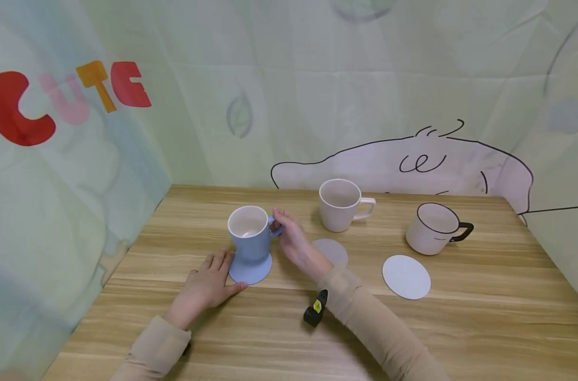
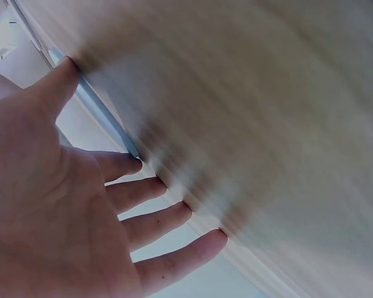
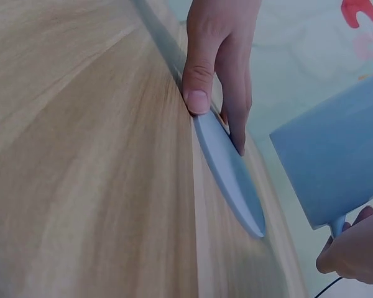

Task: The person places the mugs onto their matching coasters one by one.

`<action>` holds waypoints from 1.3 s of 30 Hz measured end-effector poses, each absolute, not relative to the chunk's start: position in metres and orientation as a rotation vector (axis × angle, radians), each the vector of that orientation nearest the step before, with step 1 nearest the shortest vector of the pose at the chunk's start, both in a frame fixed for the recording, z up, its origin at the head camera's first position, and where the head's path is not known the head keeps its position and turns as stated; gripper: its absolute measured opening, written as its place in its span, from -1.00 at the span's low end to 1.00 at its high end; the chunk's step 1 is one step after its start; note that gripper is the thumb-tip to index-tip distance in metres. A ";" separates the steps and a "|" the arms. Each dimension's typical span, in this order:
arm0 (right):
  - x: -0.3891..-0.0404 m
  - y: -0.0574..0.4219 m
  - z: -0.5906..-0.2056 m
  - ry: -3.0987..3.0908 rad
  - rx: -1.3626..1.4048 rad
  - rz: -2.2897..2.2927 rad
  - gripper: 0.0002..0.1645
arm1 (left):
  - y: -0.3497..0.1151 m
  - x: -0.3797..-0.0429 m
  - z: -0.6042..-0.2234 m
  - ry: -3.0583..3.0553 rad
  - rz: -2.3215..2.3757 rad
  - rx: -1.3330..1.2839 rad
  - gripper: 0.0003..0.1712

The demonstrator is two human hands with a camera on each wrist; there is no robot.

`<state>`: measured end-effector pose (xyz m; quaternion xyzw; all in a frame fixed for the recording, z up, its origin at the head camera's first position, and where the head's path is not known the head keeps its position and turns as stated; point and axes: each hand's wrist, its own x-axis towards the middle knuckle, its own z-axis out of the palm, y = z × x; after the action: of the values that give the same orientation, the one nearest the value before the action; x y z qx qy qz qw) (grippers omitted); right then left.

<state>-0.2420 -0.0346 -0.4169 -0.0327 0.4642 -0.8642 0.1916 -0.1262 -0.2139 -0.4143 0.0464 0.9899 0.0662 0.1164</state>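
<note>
My right hand (image 1: 294,241) grips the handle of a blue mug (image 1: 252,244) with a white inside. In the right wrist view the mug (image 3: 336,155) hangs slightly tilted, with a gap between its base and the round blue coaster (image 3: 231,177). That coaster (image 1: 250,273) lies flat on the table, directly below the mug in the head view. My left hand (image 1: 208,281) rests on the tabletop at the coaster's left side, its thumb and index fingertip touching the rim. The left wrist view shows the fingers (image 2: 152,226) spread and fairly straight.
Behind and to the right stands a white mug (image 1: 337,209), near a pale grey coaster (image 1: 331,251) partly covered by my right arm. Farther right are a black-rimmed white mug (image 1: 429,233) and a white coaster (image 1: 406,277). A printed cloth (image 1: 289,95) hangs behind the wooden table (image 1: 270,338).
</note>
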 end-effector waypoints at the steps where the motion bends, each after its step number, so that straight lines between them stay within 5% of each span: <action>1: -0.241 -0.035 -0.417 1.297 -0.091 -2.427 -0.50 | -0.214 -0.126 -0.414 2.898 0.196 0.136 0.04; 39: -0.224 -0.046 -0.431 1.254 -0.124 -2.370 -0.50 | -0.213 -0.124 -0.411 2.897 0.176 0.132 0.02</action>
<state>-0.2239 -0.0455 -0.4306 -0.0448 0.4549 -0.8601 0.2266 -0.1245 -0.2127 -0.4110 0.0450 0.9902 0.0601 0.1177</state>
